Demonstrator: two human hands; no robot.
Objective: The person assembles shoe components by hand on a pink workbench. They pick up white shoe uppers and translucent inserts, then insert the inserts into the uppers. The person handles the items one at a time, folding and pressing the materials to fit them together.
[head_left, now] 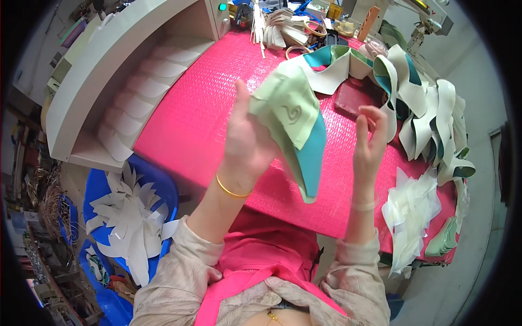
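Observation:
My left hand (246,138) holds up a pale green and teal piece (296,111) that looks like a shoe upper, with a swirl mark on its green face. The thumb points upward beside it, and the other fingers are hidden behind. To the right, my right hand (371,138) is raised with its fingers apart and loosely bent, nothing in it. Just beyond that hand lies a dark red block (353,96). Behind and to the right, several white uppers (329,76) with teal and green linings stand in a curving row.
The table has a shiny pink cover (187,125). At left stands a white curved machine (98,70) with white pieces (144,87) in its opening. Below is a blue basin (173,190) of white cutouts. Translucent white sheets (410,212) and folded green pieces (443,237) lie at right.

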